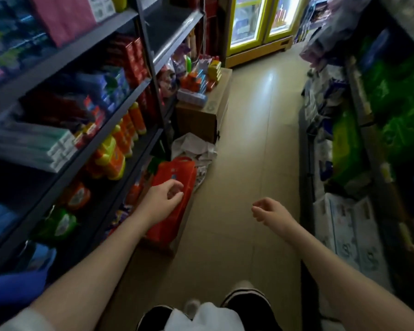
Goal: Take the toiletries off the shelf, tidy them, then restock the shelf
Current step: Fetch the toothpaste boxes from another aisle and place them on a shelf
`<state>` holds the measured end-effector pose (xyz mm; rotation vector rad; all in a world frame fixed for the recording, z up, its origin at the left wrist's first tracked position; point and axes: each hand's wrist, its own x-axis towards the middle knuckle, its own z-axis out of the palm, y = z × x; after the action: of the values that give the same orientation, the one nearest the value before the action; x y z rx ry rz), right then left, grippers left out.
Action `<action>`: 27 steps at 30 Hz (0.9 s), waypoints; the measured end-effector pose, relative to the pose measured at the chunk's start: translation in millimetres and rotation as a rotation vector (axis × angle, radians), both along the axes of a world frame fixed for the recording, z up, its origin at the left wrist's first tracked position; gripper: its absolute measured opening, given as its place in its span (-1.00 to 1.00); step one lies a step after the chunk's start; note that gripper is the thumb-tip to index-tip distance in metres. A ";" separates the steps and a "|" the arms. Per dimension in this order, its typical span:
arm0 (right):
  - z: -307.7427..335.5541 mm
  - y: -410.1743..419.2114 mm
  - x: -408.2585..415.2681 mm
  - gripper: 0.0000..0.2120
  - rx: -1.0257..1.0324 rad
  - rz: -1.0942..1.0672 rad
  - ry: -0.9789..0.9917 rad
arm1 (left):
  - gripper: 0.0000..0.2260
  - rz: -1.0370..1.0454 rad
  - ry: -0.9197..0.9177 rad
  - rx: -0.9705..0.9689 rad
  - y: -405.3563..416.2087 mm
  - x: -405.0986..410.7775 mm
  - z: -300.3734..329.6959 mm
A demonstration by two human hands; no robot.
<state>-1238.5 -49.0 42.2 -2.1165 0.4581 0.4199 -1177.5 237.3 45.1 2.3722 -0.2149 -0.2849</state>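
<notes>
Both arms out over the tan tiled floor [249,144] of the aisle. Left hand [164,201] hangs with fingers loosely curled, holding nothing, above a red paper carrier bag [175,170] on the floor beside the dark metal shelf [120,111]. Right hand [269,210] is loosely curled and empty too. Orange-and-yellow bottles [120,144] line the shelf, blue and red toiletry boxes [110,89] above.

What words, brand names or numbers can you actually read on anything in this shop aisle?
None can be read.
Red boxes: print too blurred.
White boxes: markings too small.
Orange bottles: labels blurred.
Orange bag: small blue mark, unreadable.
Cardboard box: round stamp, not legible.
</notes>
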 end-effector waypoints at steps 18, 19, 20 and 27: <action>23.6 -167.4 501.5 -0.84 0.016 0.199 -0.075 | -0.79 0.121 0.057 0.069 -164.0 437.7 -6.6; 27.5 -166.5 528.2 -0.85 0.034 0.219 -0.085 | -0.79 0.139 0.072 0.082 -165.0 459.2 -9.7; 30.5 -165.1 554.2 -0.86 0.052 0.238 -0.094 | -0.80 0.155 0.088 0.093 -165.1 480.1 -13.4; 29.6 -155.7 714.4 -0.86 0.037 0.350 -0.101 | -0.80 0.244 0.148 0.106 -157.3 622.0 -29.0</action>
<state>-524.1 -204.7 71.8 -2.1736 0.0188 0.5121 -555.5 80.0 16.2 2.4377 0.1625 -0.3603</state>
